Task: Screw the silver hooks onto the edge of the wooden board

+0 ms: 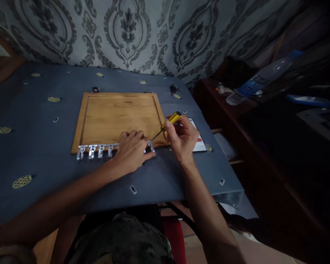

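Observation:
A wooden board (118, 115) lies flat on a blue-covered table (44, 146). Several metal hooks (95, 150) line its near edge. My left hand (132, 150) rests closed over the hooks near the board's right corner, pressing a metal hook (150, 147) there. My right hand (181, 137) grips a yellow-and-black screwdriver (169, 123), its tip pointing down-left at that hook.
A white card or phone (199, 141) lies just right of my right hand. Small dark parts (174, 89) sit at the table's far right. A plastic bottle (261, 79) lies on a dark side shelf to the right. Patterned wall behind.

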`<state>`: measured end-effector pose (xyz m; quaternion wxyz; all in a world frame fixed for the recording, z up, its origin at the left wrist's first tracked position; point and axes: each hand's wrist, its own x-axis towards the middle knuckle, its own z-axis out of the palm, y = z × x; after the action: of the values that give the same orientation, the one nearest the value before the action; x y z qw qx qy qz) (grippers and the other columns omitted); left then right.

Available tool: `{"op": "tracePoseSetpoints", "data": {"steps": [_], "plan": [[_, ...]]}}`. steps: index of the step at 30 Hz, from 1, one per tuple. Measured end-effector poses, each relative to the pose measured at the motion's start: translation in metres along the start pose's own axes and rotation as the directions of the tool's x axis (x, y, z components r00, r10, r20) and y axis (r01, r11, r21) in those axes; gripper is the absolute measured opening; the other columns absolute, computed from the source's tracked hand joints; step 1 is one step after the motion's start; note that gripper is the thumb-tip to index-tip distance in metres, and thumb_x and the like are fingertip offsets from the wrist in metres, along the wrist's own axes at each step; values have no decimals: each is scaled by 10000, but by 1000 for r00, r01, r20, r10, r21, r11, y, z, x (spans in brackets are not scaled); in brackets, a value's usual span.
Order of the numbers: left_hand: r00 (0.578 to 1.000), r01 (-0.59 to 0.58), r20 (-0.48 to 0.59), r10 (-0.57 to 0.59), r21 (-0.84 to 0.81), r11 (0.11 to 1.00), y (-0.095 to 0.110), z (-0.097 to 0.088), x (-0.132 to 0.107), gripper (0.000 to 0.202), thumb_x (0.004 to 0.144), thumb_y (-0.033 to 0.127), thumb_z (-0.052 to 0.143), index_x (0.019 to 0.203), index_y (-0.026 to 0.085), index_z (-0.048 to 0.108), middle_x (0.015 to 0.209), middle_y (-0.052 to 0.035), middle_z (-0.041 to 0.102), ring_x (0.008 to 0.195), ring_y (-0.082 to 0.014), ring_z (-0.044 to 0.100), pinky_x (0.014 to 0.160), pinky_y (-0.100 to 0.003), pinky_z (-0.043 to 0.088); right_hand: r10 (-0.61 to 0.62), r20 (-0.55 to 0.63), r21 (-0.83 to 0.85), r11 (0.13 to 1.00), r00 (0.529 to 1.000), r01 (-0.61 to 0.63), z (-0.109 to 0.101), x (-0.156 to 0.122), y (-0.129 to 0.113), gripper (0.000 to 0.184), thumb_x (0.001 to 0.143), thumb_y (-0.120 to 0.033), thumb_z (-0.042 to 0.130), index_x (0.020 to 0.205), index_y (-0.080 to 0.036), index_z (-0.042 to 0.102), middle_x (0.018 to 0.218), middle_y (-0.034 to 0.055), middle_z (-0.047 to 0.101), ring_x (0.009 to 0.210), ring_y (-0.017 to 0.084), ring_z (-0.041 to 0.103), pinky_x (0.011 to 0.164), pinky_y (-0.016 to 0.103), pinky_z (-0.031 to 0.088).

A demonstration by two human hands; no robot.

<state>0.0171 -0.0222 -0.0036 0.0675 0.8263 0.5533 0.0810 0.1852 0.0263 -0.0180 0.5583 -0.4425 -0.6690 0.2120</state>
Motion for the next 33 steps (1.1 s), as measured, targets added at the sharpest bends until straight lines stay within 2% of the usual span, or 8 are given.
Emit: {"op": "tracePoseSetpoints", "data": {"steps": [7,13,17,21,24,27,29,33], "plan": [[1000,-7,23,8,-47,999,-1,-1,1,353,913,464,696,1052,140,718,1095,-120,665,1107,-318,589,888,-440,403,26,-20,29,999,999,-25,-1,0,-3,265,906,-484,663,883,-221,655,733,-34,567,520,80,509,436,218,397],[999,-22,-24,21,-42,999,-3,3,-1,341,903,470,708,1015,149,722,1055,-110,676,1080,-309,596,872,-438,407,60,-104,157,987,993,-44,-7,-1,-6,281,871,-482,716,976,-233,639,761,-26,667,554,123,667,522,252,532],[999,-34,-22,34,-32,999,-3,3,-1,321,904,460,707,974,148,720,1047,-111,670,1068,-308,596,857,-431,408,51,43,78,995,998,-54,-19,-5,7,245,886,-409,706,1044,-230,652,977,32,737,771,168,753,711,321,608],[999,-33,-13,33,-29,999,-3,2,-1,331,906,456,706,993,137,721,1059,-119,668,1071,-314,592,861,-439,406,-84,180,-126,986,980,108,-35,-15,22,153,907,-310,664,1036,-228,672,1037,64,759,982,215,741,875,396,596],[999,-38,-4,38,-22,999,-4,2,-1,343,904,466,705,1010,141,722,1065,-114,667,1068,-311,590,864,-439,410,-187,299,-214,943,936,256,-47,-26,26,104,933,-232,606,1018,-224,665,1087,89,763,1013,218,737,896,405,593],[999,-32,-10,32,-8,999,-5,4,-1,339,911,462,698,1028,146,726,1064,-112,667,1067,-310,588,868,-440,416,-165,428,-300,901,889,312,-55,-38,24,146,951,-228,590,1072,-218,670,1180,114,743,1066,225,721,923,414,583],[999,-34,-30,34,-2,999,-5,6,-1,329,919,460,687,1034,154,731,1066,-113,667,1076,-311,583,877,-440,417,-175,425,-362,867,888,344,-57,-47,19,160,953,-258,606,1084,-212,686,1249,128,714,1134,246,688,963,437,560],[998,-39,-54,40,6,999,-6,9,-2,316,928,458,673,1024,163,735,1068,-116,668,1093,-316,578,891,-445,417,-287,403,-397,801,869,449,-51,-64,3,154,980,-229,576,1008,-189,723,964,91,732,909,200,671,817,332,535]]}}
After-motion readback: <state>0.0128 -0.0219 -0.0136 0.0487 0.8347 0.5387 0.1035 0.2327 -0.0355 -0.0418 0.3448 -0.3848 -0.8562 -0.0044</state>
